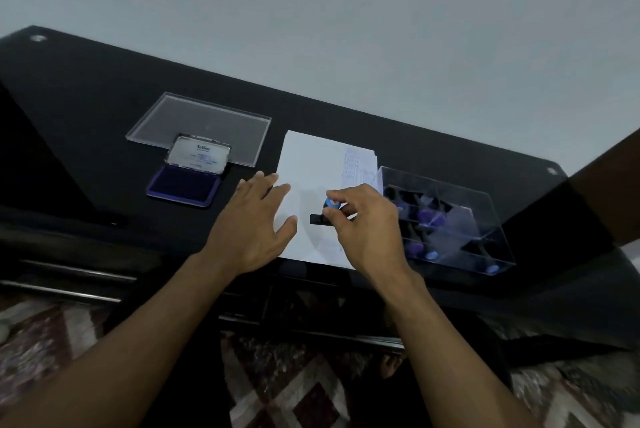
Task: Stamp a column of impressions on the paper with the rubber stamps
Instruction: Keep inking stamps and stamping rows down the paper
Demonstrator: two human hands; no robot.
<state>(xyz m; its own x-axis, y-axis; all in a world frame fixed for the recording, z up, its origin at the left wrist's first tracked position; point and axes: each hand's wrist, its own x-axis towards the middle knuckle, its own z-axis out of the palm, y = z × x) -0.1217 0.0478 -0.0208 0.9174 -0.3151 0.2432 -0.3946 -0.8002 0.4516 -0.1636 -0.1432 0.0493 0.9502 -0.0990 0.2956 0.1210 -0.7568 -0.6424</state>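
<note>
On the white paper (311, 168) at the middle of the dark tabletop (104, 98), the right hand (367, 223) pinches a rubber stamp (323, 214) upright, base down, at three o'clock from the left hand (256, 223), which presses the sheet with flat fingers.

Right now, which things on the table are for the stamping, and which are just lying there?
For the stamping:
- paper, under the left hand
- stamp, pinched by the right hand
- ink pad, lid open
- clear box holding more stamps

Just lying there:
- clear flat lid behind the ink pad
- patterned rug on the floor
</note>
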